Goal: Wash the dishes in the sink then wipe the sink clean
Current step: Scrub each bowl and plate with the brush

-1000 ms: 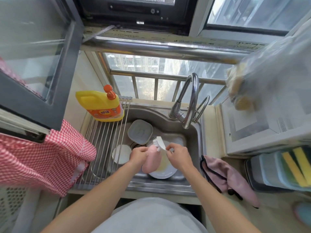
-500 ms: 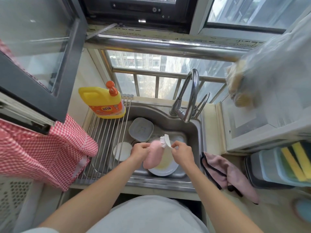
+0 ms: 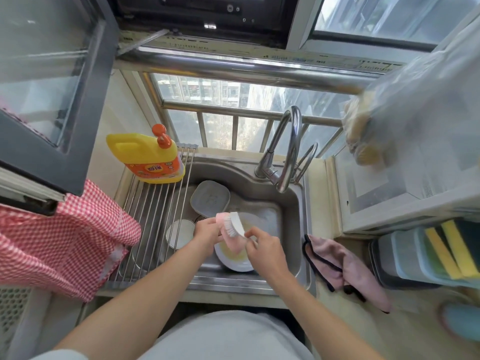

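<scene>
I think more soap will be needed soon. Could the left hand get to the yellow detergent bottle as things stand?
Probably yes, but not freely: the left hand grips the pink item. The detergent bottle stands uncovered on the rack, nothing between.

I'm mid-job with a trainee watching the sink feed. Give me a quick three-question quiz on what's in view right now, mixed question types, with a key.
1. True or false: the faucet is running water onto the dishes.
2. Multiple choice: what does the left hand hold? A) a yellow sponge B) the pink brush C) a glass D) a fork
3. Fill in: the yellow detergent bottle stands on the roll-up ______ rack at the sink's left side.

Key
1. False; no stream shows at the spout.
2. B; the right hand meets it over the white plate.
3. Wire; its rods lie across the basin's left part.
</scene>
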The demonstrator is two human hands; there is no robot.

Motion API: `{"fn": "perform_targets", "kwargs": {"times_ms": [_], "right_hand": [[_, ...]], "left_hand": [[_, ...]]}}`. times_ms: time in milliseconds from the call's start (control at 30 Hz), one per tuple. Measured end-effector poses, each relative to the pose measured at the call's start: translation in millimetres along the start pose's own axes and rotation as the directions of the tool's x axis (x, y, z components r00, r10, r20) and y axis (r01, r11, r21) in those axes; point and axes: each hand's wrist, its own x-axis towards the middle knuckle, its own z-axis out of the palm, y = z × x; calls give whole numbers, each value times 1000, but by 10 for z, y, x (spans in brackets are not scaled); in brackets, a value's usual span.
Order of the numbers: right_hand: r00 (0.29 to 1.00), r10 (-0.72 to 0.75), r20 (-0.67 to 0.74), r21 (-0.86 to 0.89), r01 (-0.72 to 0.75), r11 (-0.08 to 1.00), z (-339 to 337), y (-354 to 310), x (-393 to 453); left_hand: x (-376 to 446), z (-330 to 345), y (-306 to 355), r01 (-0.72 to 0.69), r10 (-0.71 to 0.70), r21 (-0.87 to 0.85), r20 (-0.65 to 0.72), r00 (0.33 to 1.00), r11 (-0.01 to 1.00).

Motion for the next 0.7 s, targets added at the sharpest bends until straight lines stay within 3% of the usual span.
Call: {"fn": "perform_targets", "kwargs": {"times_ms": [67,267,433,633,700], "right_hand": [[999,-34,-7,-40,34,999,22,25,-116],[997,-18,-74,-97,11,995,31,-69,92],[1000,1,-13,-250,-4,968,7,44,-59],[994,-86,-64,-265,66,962,39,24,103],[995,-86,-50,-267,70,961,57,49,78]], "left_hand": [[32,33,2,20,-20,-14,-12,1000,1000],[11,153,-187,-36,12,121,192,981,992],[94,83,-152,-31,34,-34,99,994,999],[5,116,-175,-103,89,49,231,969,993],[44,115,-165,-105,95,42,191,977,994]]}}
